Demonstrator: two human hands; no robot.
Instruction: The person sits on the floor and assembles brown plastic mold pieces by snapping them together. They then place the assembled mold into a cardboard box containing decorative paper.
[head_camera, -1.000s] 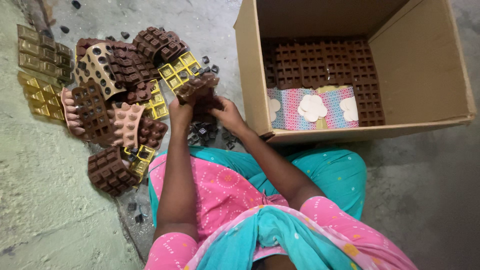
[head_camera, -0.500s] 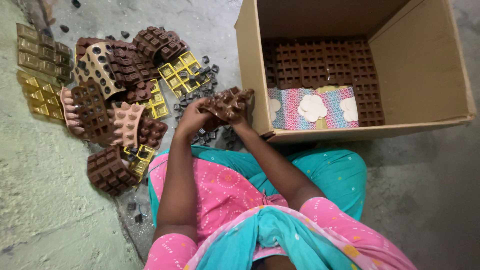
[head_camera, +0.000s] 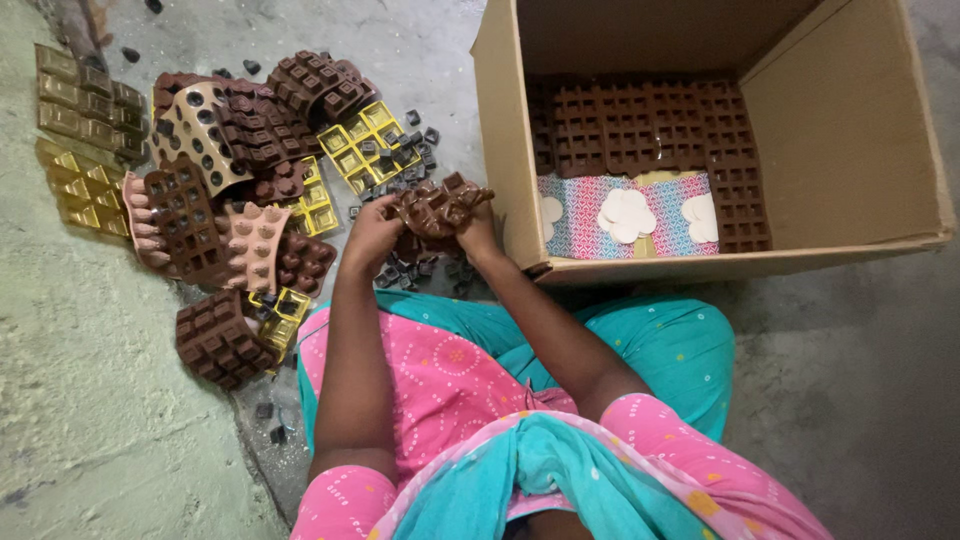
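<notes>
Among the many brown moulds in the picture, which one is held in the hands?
It is the brown flexible mould just left of the cardboard box, gripped by the left hand and right hand. All other moulds lie on the floor or inside the box.

Left hand (head_camera: 372, 232), right hand (head_camera: 478, 232) grip brown mould (head_camera: 437, 205) beside cardboard box (head_camera: 500, 130).

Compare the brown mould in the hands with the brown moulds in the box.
The held mould is bent and twisted between both hands; the box moulds lie flat. The held one is single and off the floor; the box ones lie side by side on the box bottom. Both are brown with grids of cavities.
</notes>
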